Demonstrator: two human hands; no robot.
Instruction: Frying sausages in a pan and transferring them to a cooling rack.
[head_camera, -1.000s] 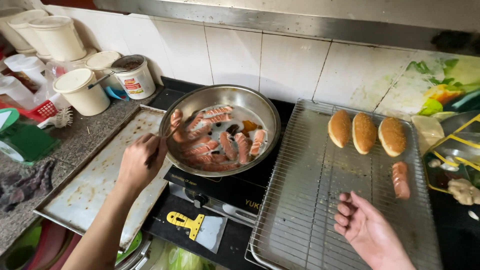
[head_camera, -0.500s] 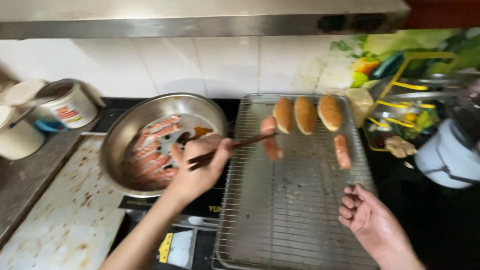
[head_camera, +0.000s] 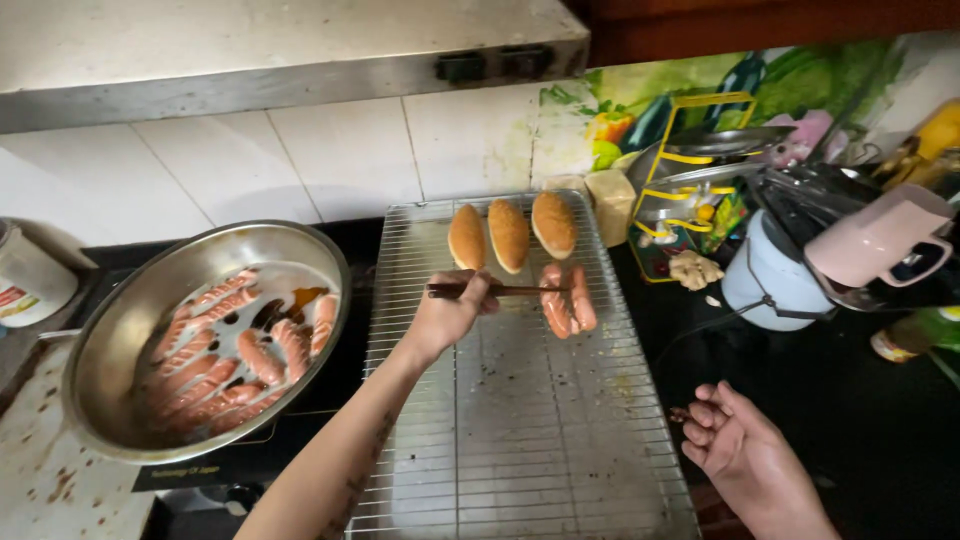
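White tiles are backing a dark cooktop bench (head_camera: 800, 420), where a wire rack (head_camera: 520, 440) is being used as a draining surface. At the bench's left edge, a steel pan (head_camera: 120, 330) is holding about 8 sausages in oil. 3 buns (head_camera: 509, 234) are lying at the rack's far edge. Chopsticks (head_camera: 500, 290) are being gripped by the left hand (head_camera: 445, 315), pinching 2 sausages (head_camera: 567, 298) onto the rack below the buns. The right hand (head_camera: 745, 450) is being rested loosely curled and empty beyond the rack's right edge.
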